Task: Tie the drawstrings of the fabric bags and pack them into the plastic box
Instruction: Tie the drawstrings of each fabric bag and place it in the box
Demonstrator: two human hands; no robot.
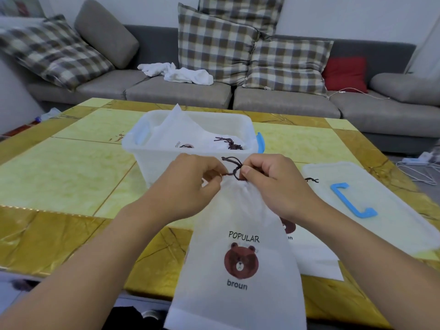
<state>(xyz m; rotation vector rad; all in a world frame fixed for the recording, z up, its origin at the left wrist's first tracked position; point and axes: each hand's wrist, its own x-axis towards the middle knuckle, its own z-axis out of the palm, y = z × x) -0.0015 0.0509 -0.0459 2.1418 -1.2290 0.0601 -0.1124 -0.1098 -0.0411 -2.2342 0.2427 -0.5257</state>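
A white fabric bag printed with a brown bear hangs in front of me, its neck gathered. My left hand pinches the dark brown drawstring at the left of the neck. My right hand pinches the same drawstring at the right, and a loop of cord stands up between the thumbs. Behind the hands stands the translucent plastic box with blue handles. Inside it lie white bags with dark cords. Another bear bag lies flat on the table under my right forearm.
The box's lid with a blue handle lies at the right on the yellow-tiled table. A grey sofa with checked cushions and a white cloth stands beyond the table. Cables lie on the floor at far right.
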